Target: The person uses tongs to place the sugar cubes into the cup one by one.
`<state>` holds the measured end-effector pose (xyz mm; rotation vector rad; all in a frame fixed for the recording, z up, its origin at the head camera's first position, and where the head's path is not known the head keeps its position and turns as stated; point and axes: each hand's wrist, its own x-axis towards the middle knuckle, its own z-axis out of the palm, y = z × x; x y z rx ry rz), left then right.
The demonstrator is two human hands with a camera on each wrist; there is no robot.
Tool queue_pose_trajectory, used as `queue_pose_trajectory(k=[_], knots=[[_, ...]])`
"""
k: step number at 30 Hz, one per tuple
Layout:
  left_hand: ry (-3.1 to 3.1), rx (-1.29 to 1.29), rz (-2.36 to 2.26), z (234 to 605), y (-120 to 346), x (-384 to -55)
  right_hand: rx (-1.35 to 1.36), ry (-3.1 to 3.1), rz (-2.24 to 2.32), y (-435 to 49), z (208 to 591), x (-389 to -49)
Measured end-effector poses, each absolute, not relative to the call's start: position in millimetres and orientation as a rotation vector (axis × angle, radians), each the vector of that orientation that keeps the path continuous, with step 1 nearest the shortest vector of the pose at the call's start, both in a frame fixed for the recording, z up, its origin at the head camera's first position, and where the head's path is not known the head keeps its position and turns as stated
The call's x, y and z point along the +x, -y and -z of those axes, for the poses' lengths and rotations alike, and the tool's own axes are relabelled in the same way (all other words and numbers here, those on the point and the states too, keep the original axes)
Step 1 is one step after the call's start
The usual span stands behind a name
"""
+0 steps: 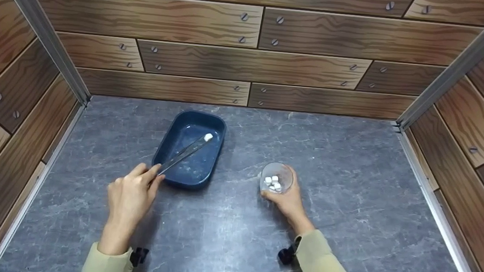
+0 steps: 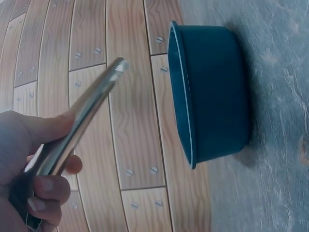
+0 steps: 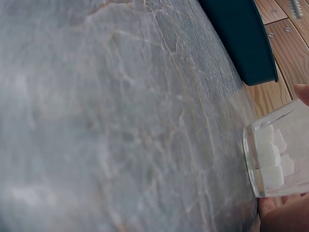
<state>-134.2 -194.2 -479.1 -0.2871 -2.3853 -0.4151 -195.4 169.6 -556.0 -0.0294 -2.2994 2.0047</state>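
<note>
My left hand [image 1: 129, 194] holds a pair of metal tongs [image 1: 183, 155], thumb and fingers around the handle end. At the tongs' tip sits a small white cube [image 1: 208, 137], like a sugar cube, above the dark blue rectangular dish [image 1: 163, 149]. In the left wrist view the tongs [image 2: 89, 108] are raised clear of the dish [image 2: 212, 92]. My right hand [image 1: 292, 204] grips a clear glass [image 1: 284, 175] from its right side. Several white cubes [image 3: 271, 154] lie at the glass's bottom. The glass stands upright on or very near the tabletop.
White crumbs [image 1: 186, 166] dot the dish's floor. The grey marbled tabletop [image 1: 234, 223] spreads around the dish and glass. Wood-patterned panels [image 1: 248, 64] wall the back and both sides, with metal posts [image 1: 454, 67] at the corners.
</note>
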Motion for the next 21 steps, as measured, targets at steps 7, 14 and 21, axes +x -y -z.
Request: queue_pose_trajectory(k=[7,14,21], knots=[[2.317,-0.400,0.501,477.9,177.5,-138.0,-0.024,2.302,-2.007,-167.8,549.3,-191.7],[2.314,-0.504,0.519,477.1,153.9,-138.9,-0.005,2.266,-2.017,-167.2,551.5,-192.3],[2.298,-0.603,0.525,475.9,131.6,-139.3,0.014,2.255,-2.003,-167.2,553.0,-193.9]])
